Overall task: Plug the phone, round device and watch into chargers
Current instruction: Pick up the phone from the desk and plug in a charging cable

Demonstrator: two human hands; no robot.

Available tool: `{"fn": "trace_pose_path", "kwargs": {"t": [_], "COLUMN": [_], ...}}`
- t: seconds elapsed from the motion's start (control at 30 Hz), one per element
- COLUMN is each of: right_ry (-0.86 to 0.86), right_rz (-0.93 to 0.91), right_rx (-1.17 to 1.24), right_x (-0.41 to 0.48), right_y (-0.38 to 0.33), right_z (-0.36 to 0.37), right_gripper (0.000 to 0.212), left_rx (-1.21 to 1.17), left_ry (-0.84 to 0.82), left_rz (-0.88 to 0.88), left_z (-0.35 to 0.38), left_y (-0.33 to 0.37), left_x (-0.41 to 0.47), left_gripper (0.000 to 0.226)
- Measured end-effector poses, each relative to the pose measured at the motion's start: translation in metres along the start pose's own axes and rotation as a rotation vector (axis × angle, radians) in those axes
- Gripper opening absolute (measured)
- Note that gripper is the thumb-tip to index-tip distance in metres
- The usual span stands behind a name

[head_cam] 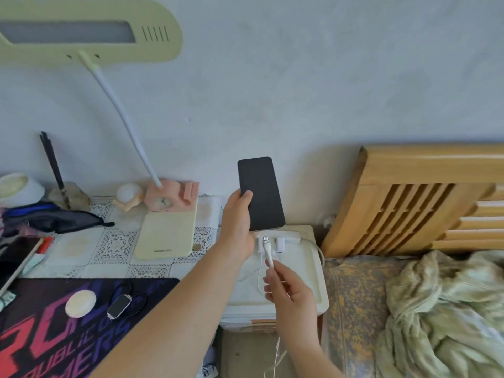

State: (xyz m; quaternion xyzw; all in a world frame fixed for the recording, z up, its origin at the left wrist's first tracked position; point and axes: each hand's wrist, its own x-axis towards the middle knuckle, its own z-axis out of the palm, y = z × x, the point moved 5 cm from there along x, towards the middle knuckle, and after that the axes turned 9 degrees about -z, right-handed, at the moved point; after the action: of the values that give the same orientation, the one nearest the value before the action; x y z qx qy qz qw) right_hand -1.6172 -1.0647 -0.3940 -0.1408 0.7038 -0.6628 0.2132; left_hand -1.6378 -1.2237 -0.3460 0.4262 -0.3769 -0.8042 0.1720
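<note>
On the desk round device and watch lie unplugged; left grip clasps the phone, right grip pinches a cable plug just below it.

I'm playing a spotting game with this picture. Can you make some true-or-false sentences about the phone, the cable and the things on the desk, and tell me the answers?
1. The left hand holds the phone. True.
2. The cable is already plugged into the phone. False: the right hand holds it, with its plug just below the phone.
3. The watch is on a wrist. False: it lies on the dark mat.
4. The round device lies beside the watch. True.
5. The phone's screen is lit. False: it is dark.
</note>
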Motion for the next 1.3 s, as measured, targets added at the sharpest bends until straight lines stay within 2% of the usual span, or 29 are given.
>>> {"fn": "trace_pose_path", "kwargs": {"t": [0.47,0.8,1.0,1.3], "right_ry": [0.060,0.028,0.013,0.021], "right_rz": [-0.117,-0.124,-0.146,-0.120], "right_rx": [0.020,0.000,-0.043,-0.036], "right_x": [-0.005,-0.011,-0.016,-0.014], "right_y": [-0.050,-0.064,-0.073,-0.083], "right_z": [-0.014,-0.021,-0.023,-0.026], "right_gripper": [0.019,0.023,0.028,0.027], "left_rx": [-0.030,0.004,-0.068,0.030], "left_ry": [-0.054,-0.036,-0.004,-0.022], "left_rz": [0.068,0.116,0.114,0.186], "left_z": [0.032,0.034,0.032,0.038], "left_y": [0.018,0.017,0.026,0.031], "left_x": [-0.038,-0.050,-0.053,-0.059], "left_gripper": [0.020,0.021,0.019,0.020]}}
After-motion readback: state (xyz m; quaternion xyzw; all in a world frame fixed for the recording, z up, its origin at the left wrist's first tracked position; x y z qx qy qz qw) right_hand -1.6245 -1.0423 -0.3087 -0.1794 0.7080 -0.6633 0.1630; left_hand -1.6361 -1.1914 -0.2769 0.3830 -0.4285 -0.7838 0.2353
